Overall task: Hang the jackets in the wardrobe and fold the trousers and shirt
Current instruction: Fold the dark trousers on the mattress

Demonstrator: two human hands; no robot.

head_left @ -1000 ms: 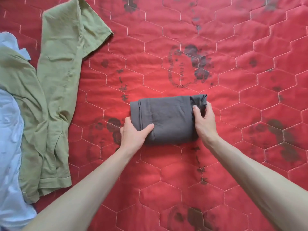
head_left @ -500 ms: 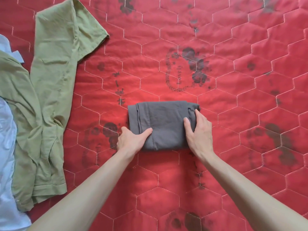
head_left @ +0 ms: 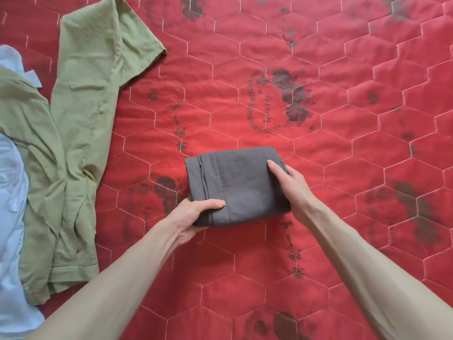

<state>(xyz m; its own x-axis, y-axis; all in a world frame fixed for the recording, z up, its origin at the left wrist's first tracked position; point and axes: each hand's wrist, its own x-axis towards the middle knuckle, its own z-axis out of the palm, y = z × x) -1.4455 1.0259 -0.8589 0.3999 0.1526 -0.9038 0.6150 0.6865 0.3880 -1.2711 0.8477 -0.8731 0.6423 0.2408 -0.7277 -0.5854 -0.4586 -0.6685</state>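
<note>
A dark grey garment [head_left: 241, 185], folded into a compact rectangle, lies in the middle of the red quilted bed cover [head_left: 343, 119]. My left hand [head_left: 193, 214] grips its near left corner, thumb on top and fingers tucked under. My right hand [head_left: 290, 182] holds the right end, thumb on top and fingers wrapped round the edge. A green short-sleeved shirt [head_left: 81, 133] lies unfolded and crumpled at the left.
A pale blue garment [head_left: 11, 217] lies partly under the green shirt at the far left edge. The red cover, with dark printed patches, stretches bare to the right and toward me.
My right hand has tucked the loose bunched end in, so the grey bundle is tidier and narrower. My left hand has slid under its near left corner. The view shifted slightly.
</note>
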